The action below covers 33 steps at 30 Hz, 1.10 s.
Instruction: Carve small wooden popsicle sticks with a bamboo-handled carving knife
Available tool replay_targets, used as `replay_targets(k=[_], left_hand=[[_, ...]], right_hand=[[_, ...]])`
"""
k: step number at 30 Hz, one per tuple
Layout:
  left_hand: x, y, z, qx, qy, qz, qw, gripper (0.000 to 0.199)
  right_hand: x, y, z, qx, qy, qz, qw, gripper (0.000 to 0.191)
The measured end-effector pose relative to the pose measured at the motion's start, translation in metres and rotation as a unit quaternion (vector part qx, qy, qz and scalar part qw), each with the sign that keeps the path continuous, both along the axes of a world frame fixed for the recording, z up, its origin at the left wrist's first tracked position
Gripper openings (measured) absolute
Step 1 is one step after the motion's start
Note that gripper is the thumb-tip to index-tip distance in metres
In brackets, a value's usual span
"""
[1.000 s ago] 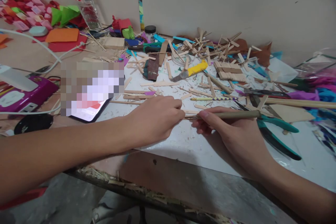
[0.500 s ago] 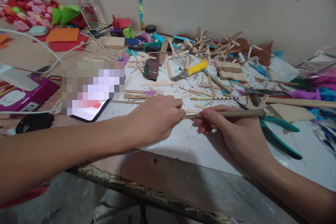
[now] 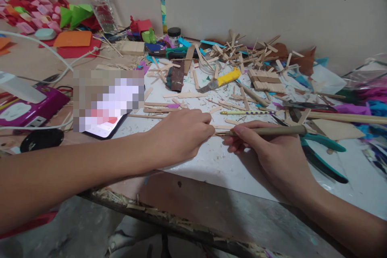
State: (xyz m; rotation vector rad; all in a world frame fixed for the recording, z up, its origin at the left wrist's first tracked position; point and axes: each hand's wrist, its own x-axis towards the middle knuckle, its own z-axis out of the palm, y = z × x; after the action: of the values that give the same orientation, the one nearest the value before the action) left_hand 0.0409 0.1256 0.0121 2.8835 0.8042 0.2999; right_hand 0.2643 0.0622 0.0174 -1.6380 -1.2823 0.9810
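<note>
My right hand (image 3: 269,151) is closed around a carving tool (image 3: 282,130) with a round olive-brown handle, held like a pen and pointing left. My left hand (image 3: 183,135) is closed low over the white board, its fingertips on the end of a thin wooden stick (image 3: 222,133). The tool's tip meets the stick just right of those fingertips. How much of the stick lies under my left fingers is hidden. Right of my right hand lie pliers (image 3: 325,159) with teal handles. A yellow-handled utility knife (image 3: 225,80) rests beyond both hands.
A phone (image 3: 109,123) with a lit, partly blurred screen stands left of my forearm. Loose craft sticks (image 3: 238,54) pile up along the wall. A purple power strip (image 3: 36,107) with white cables sits at far left. Wood shavings litter the white board (image 3: 208,173).
Both hands keep nearly the same place and grip. The whole view has shifted very slightly; nothing has been picked up or put down.
</note>
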Motion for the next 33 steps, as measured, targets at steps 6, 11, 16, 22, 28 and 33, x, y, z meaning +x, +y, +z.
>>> replay_targets(k=[6, 11, 16, 22, 28, 33], left_hand=[[-0.0009, 0.0003, 0.0019, 0.007, 0.001, 0.001, 1.000, 0.020], [0.0002, -0.0011, 0.0032, 0.003, 0.011, 0.005, 1.000, 0.021], [0.0007, -0.0012, 0.0020, 0.008, 0.009, 0.003, 1.000, 0.023], [0.0004, -0.0009, 0.0005, 0.016, -0.001, -0.003, 1.000, 0.021], [-0.0014, -0.0010, 0.0014, 0.013, 0.003, 0.001, 1.000, 0.020], [0.0002, -0.0013, 0.0033, 0.004, 0.011, 0.004, 1.000, 0.022]], right_hand=[[-0.0024, 0.0022, 0.0021, 0.001, -0.001, 0.000, 1.000, 0.036], [-0.0042, 0.0038, 0.0026, 0.002, -0.007, 0.011, 1.000, 0.035], [-0.0053, 0.0034, 0.0024, -0.003, 0.007, 0.006, 1.000, 0.033], [-0.0033, 0.0029, 0.0040, -0.002, 0.004, 0.010, 1.000, 0.033], [-0.0031, 0.0024, 0.0024, 0.002, 0.009, 0.005, 1.000, 0.035], [-0.0027, 0.0027, 0.0005, -0.004, 0.005, 0.011, 1.000, 0.037]])
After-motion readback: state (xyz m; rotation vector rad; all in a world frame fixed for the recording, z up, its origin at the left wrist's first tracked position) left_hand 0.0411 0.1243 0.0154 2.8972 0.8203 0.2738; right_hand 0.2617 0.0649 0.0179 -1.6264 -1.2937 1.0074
